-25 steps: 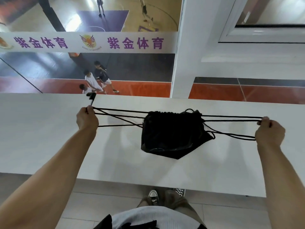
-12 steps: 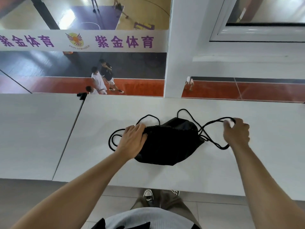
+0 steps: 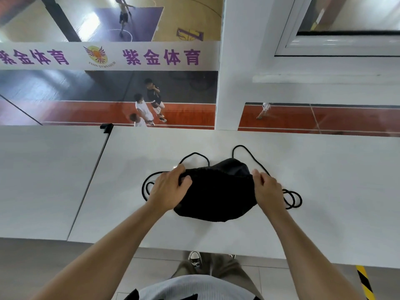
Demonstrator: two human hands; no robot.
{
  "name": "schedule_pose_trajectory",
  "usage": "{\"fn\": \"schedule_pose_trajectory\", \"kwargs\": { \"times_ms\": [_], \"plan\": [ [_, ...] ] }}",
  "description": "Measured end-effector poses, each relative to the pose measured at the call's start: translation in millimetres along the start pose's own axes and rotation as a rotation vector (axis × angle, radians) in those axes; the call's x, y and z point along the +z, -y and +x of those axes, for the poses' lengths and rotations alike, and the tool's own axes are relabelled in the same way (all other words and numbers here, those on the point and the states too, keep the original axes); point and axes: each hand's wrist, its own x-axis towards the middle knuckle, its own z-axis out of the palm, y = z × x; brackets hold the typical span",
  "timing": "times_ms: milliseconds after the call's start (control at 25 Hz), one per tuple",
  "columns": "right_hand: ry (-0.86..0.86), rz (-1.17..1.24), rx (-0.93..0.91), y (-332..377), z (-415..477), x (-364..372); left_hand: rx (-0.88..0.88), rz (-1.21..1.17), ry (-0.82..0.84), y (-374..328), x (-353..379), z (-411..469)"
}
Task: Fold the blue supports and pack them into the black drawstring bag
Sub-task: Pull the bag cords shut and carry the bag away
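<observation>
The black drawstring bag [image 3: 216, 195] lies on the white table [image 3: 324, 180], bulging and gathered at its top. My left hand [image 3: 168, 189] grips the bag's left upper corner. My right hand [image 3: 267, 189] pinches the bag's right upper corner. Loose black cords [image 3: 292, 199] loop on the table on both sides and behind the bag. No blue supports are visible; whatever is inside the bag is hidden.
A second white table panel [image 3: 43, 180] adjoins on the left, with a seam and a small black clip [image 3: 106, 127] at the far edge. Beyond the far edge is glass over a basketball court below. A white pillar [image 3: 229, 83] stands behind.
A second ago both hands held the cords stretched wide apart. They came inward, let the cords fall slack on the table, and now hold the bag's two top corners.
</observation>
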Motion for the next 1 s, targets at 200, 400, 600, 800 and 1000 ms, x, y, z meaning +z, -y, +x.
{"fn": "schedule_pose_trajectory", "kwargs": {
  "times_ms": [200,400,600,800,1000],
  "plan": [
    [-0.084,-0.114,-0.055,-5,32,-55,0.111,0.024,0.057,29,-17,6],
    [-0.121,-0.060,0.034,-4,42,-76,-0.115,-0.064,-0.097,77,-26,27],
    [0.033,0.040,-0.064,14,69,-53,-0.133,0.137,-0.235,35,6,34],
    [-0.087,-0.283,-0.182,11,69,-24,0.135,-0.027,-0.048,-11,36,-10],
    [0.406,0.004,-0.067,-45,33,-9,-0.182,-0.031,0.159,-9,65,-23]
  ]
}}
